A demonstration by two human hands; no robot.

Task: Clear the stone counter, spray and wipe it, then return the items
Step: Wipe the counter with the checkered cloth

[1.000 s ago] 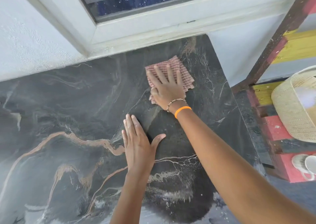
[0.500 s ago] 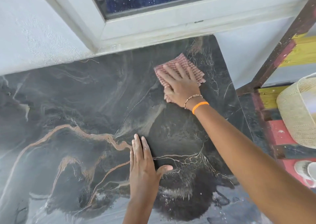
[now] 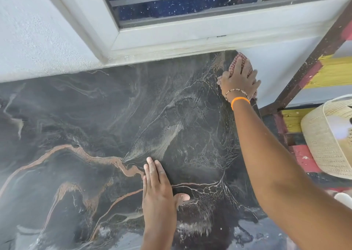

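Seemingly midway, the bare counter is cleared and being wiped: right hand presses the cloth flat-fingered at the far right corner, left hand rests flat, items unreturned.

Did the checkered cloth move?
Yes. The right hand has pushed the cloth away across the counter into the far right corner, by the window frame.
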